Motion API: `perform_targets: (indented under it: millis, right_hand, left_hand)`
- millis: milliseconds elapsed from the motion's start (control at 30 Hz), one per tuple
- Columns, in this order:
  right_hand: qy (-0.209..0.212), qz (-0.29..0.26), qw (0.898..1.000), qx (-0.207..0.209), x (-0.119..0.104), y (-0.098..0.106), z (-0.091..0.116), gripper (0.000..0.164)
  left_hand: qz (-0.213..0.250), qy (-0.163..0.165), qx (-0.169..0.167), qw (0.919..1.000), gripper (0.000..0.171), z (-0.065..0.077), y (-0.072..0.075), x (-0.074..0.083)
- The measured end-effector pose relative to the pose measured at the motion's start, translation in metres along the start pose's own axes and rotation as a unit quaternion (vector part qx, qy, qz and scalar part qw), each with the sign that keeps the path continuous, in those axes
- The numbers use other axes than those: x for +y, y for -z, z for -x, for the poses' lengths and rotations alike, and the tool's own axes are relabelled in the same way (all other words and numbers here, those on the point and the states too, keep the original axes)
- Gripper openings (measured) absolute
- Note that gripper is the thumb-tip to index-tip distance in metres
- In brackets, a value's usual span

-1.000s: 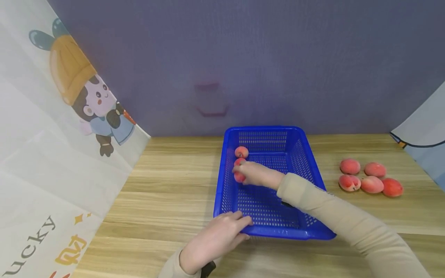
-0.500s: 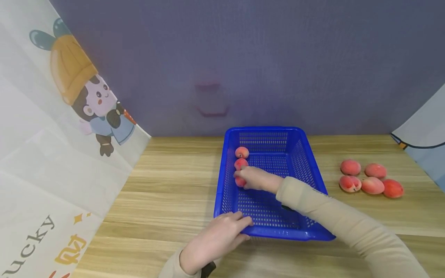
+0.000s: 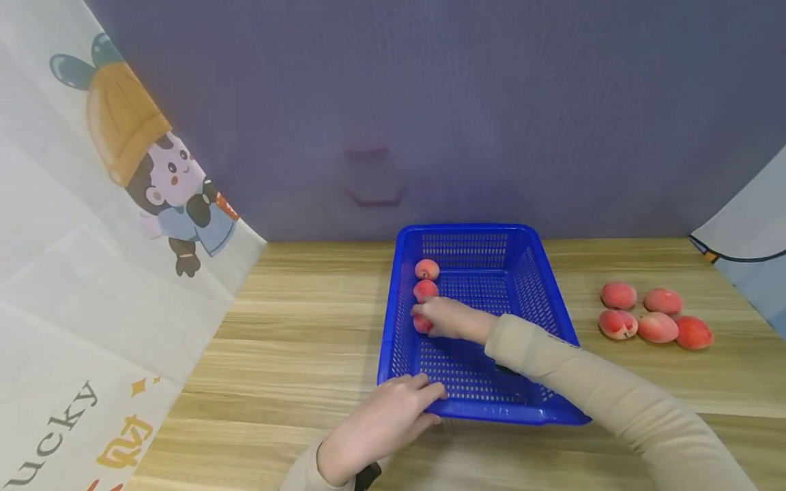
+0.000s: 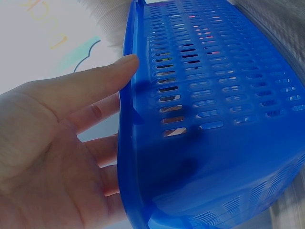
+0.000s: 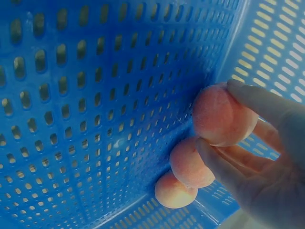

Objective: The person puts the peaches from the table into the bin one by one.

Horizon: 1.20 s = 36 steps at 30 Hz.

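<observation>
A blue plastic basket (image 3: 491, 409) with slotted walls stands on the wooden table. My left hand (image 3: 383, 419) grips its near rim at the left corner; in the left wrist view the thumb (image 4: 112, 71) lies against the outer wall, fingers over the rim. Inside, my right hand (image 3: 451, 319) holds a peach (image 5: 224, 117) between thumb and fingers, low by the left wall. Two more peaches, a middle one (image 3: 425, 290) and a far one (image 3: 426, 269), lie in line beyond it. The hand partly covers the held peach in the head view.
Several peaches (image 3: 658, 327) lie grouped on the table (image 3: 295, 327) to the right of the basket. A dark grey panel (image 3: 491, 123) rises behind the table. At the left hangs a white sheet (image 3: 67, 286) with a cartoon figure; a black cable (image 3: 749, 258) runs at the right edge.
My right hand has moved a little toward the near side with its peach, showing more of the middle peach. The left hand stays on the rim.
</observation>
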State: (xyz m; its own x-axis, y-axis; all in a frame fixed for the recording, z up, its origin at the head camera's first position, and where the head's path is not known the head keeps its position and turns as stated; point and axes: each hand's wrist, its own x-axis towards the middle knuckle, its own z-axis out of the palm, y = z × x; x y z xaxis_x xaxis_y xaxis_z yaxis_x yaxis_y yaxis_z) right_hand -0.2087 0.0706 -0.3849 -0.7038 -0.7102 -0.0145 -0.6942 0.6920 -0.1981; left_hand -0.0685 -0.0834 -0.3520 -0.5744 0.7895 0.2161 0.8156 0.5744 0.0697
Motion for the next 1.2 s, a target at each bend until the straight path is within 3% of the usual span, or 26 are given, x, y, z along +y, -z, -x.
perform_targets:
  millis: [1200]
  right_hand:
    - [-0.008, 0.008, 1.000, 0.003, -0.0003, -0.0050, 0.0004, 0.044]
  left_hand:
    - [-0.002, 0.000, 0.002, 1.0000, 0.020, -0.0002, -0.0002, -0.0010]
